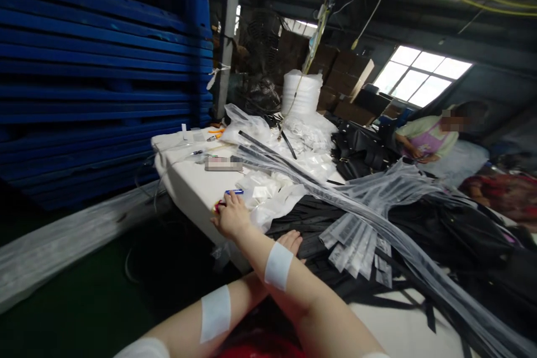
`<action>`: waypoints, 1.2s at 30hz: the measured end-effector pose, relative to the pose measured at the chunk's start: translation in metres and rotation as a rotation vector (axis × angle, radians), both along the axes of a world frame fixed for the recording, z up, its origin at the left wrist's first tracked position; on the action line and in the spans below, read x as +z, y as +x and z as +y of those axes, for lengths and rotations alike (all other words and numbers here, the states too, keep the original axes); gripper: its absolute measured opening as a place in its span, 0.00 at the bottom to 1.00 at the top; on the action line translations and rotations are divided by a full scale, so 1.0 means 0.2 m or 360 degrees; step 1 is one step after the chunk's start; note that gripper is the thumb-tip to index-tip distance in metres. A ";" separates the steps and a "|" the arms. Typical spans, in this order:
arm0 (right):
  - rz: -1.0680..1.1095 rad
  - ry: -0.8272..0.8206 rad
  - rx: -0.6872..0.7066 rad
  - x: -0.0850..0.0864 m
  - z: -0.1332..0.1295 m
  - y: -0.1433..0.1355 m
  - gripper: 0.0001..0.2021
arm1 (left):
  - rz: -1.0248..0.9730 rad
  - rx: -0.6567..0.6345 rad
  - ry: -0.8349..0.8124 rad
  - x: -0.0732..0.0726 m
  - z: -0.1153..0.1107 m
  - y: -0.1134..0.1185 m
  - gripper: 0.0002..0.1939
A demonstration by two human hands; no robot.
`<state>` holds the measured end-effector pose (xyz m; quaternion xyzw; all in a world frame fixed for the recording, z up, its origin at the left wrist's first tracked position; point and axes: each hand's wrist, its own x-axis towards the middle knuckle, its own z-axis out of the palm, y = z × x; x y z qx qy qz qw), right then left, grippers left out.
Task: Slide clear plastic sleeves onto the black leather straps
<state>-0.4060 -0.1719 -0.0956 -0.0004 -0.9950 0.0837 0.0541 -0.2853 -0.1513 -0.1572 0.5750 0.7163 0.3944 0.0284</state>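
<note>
My forearms cross, the right one above the left. My right hand (232, 215) is at the table's near left edge, its fingers curled down by a small red and yellow thing (217, 206) that they mostly hide. A blue object (234, 192) lies just past those fingers. Partly behind my right forearm, my left hand (291, 240) rests with fingers stretched out on a pile of flat black straps (308, 215). Clear plastic packing (268, 193) with white pieces lies between the hands and beyond. Long strips in clear plastic sleeves (356, 201) run across the straps to the right.
A white-covered table (184, 179) carries all this. Stacked blue pallets (104, 67) stand at left. A white roll (301, 92), black bags (361, 148) and cartons (344, 75) are farther back. A co-worker (432, 134) is at the right. A cable (312, 45) hangs over the table.
</note>
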 end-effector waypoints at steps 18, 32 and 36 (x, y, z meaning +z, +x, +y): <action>0.0298 -0.1164 -0.1450 0.11 0.71 0.58 0.13 | 0.0058 0.0043 -0.0020 0.07 -0.02 0.00 0.25; 0.0219 -0.1708 -0.1513 -0.02 0.80 0.52 0.16 | 0.0197 0.0184 -0.0078 0.08 -0.03 0.02 0.22; 0.0468 -0.1744 -0.1559 -0.04 0.80 0.56 0.20 | 0.0214 0.0182 -0.0054 0.07 -0.02 0.02 0.21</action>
